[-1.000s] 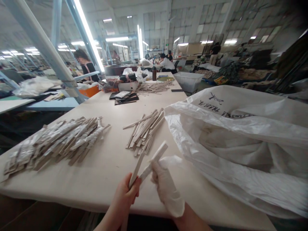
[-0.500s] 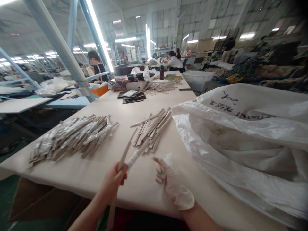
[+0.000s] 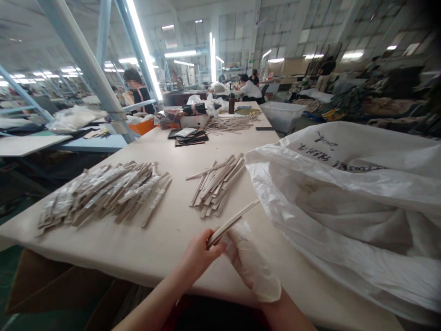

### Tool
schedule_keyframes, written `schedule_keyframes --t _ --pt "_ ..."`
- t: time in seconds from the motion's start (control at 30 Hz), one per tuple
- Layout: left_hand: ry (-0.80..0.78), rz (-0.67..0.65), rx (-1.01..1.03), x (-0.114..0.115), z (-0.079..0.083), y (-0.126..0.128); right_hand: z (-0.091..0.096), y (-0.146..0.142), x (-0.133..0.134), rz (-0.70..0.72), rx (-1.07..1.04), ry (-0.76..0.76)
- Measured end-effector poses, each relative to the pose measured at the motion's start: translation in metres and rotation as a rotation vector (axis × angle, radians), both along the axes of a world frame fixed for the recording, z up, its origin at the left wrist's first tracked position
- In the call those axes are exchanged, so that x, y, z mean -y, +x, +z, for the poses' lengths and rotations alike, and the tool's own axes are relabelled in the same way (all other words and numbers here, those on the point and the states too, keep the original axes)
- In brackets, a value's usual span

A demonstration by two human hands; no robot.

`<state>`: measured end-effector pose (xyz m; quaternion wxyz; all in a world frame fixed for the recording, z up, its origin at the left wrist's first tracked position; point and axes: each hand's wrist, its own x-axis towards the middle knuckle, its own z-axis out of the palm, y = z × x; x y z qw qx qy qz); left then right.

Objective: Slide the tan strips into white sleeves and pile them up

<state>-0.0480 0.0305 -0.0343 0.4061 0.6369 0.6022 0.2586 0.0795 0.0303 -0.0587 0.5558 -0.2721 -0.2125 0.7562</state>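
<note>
My bare left hand [image 3: 201,253] is closed around a few thin, flat grey-beige strips [image 3: 234,223], which slant up to the right. My right hand [image 3: 253,264], in a pale thin glove, meets the strips from the right near my left thumb. Its fingertips are mostly hidden behind the strips and my left hand. A bit of clear film shows by the gloved fingers. Ahead lies a loose pile of bare strips [image 3: 217,184]. On the left is a larger pile of strip bundles wrapped in clear film [image 3: 99,193], with one wrapped bundle [image 3: 156,202] at its right edge.
A big white plastic sack [image 3: 330,207] with handwriting lies open along the table's right side. Farther back on the table [image 3: 144,248] are dark flat pieces [image 3: 188,137], more strips, and a dark bottle [image 3: 231,103]. People sit beyond. A metal post [image 3: 86,64] rises at left.
A wrapped bundle has left my left hand and now lies at the left pile's right edge. My left hand has moved right with strips, meeting my gloved hand, which was apart before.
</note>
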Motion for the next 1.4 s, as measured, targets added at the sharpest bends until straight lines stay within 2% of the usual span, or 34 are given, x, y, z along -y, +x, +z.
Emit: schedule_keyframes --t 0.07,0.17,0.33,0.4,0.47,0.63,0.9,1.17,1.27,1.4 --pt "0.024 0.038 -0.017 -0.002 0.001 0.006 0.002 0.003 0.002 0.000 0.043 0.013" --pt "-0.044 0.064 0.094 -0.007 0.004 0.004 -0.002 0.006 0.004 0.029 0.145 -0.014" --pt "-0.125 0.077 0.189 -0.005 -0.003 0.004 -0.015 0.006 0.005 -0.069 0.361 -0.114" --pt "-0.140 0.082 0.210 -0.002 -0.004 0.003 -0.016 0.008 0.006 -0.022 0.354 -0.151" --pt "-0.103 0.105 0.204 -0.001 -0.001 0.003 -0.014 0.011 0.007 0.016 0.331 -0.157" --pt "0.071 0.184 0.081 -0.002 0.011 0.001 -0.010 0.010 0.009 -0.049 0.330 -0.042" --pt "0.147 0.109 -0.026 -0.006 0.020 0.001 -0.008 0.001 0.012 0.179 0.030 -0.170" --pt "0.071 0.004 -0.012 -0.002 0.016 0.007 -0.002 -0.002 0.012 0.171 0.219 -0.129" --pt "0.034 0.037 0.045 -0.003 0.014 0.005 -0.002 0.001 0.011 0.241 0.238 -0.130" --pt "0.012 0.075 0.089 -0.005 0.012 0.002 0.000 0.011 0.010 0.351 0.371 -0.036"
